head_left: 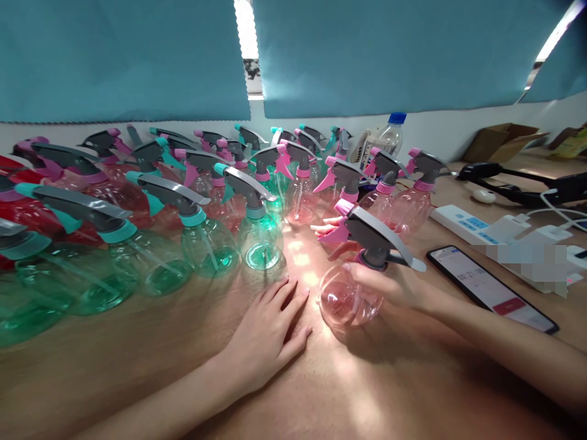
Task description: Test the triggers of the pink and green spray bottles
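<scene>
My right hand (389,284) is wrapped round the neck of a pink spray bottle (346,299), just under its grey and pink trigger head. The bottle leans slightly, and whether its base touches the table I cannot tell. My left hand (270,327) lies flat on the wooden table (192,360) with its fingers spread, holding nothing. Just beyond its fingertips stands a green spray bottle (260,241) with a turquoise collar. Another green spray bottle (210,244) is to the left of that one.
Several more pink and green spray bottles crowd the back and left. At right lie a phone (493,287) showing a timer, a white power strip (468,226) with chargers, and a black headset-like device (513,180). A blue-capped clear bottle (389,137) and cardboard box (498,143) stand behind.
</scene>
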{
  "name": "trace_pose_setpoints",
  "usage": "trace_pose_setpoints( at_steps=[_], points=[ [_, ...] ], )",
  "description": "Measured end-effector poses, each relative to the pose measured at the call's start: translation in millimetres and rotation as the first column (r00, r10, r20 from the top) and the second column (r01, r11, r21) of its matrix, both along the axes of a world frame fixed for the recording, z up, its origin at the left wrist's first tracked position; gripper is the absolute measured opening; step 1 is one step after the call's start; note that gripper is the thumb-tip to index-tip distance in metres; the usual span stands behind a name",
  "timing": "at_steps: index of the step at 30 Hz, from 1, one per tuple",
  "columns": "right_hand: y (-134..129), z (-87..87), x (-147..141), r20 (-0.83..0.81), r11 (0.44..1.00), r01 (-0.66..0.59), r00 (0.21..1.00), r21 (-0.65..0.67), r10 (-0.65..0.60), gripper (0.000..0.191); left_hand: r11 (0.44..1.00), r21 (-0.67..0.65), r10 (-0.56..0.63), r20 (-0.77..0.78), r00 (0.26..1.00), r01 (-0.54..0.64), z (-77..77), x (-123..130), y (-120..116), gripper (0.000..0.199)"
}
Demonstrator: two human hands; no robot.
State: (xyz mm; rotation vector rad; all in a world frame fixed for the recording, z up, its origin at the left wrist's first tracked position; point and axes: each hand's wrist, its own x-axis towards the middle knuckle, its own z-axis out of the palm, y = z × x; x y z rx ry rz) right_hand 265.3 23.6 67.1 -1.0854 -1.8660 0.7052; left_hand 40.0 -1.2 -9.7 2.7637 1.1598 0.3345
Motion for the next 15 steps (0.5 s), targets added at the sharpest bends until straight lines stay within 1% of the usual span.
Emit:
trace_pose_setpoints(
  at_steps=[3, 10, 15],
  points=[
    [0.6, -1.4, 0.2, -0.061, 0.999, -0.041, 0.997, -0.028, 0.039, 0.007, 1.0, -0.002, 0.001, 0.002, 1.0, -0.001, 1.0, 0.4, 0.4, 0.05],
    [-0.2, -2.2, 1.0, -0.049, 1.0, -0.025, 0.998, -0.013, 0.024, 0.004, 1.0, 0.001, -0.001, 0.021, 1.0, 0.001, 0.1, -0.3, 0.2, 0.049],
    [-0.3, -1.0, 0.5, -0.022, 1.0, -0.013, 1.0, 0.01, 0.013, 0.003, 1.0, -0.01, -0.001, 0.004, 1.0, 0.001, 0.8, 0.0, 0.3, 0.05]
  ],
)
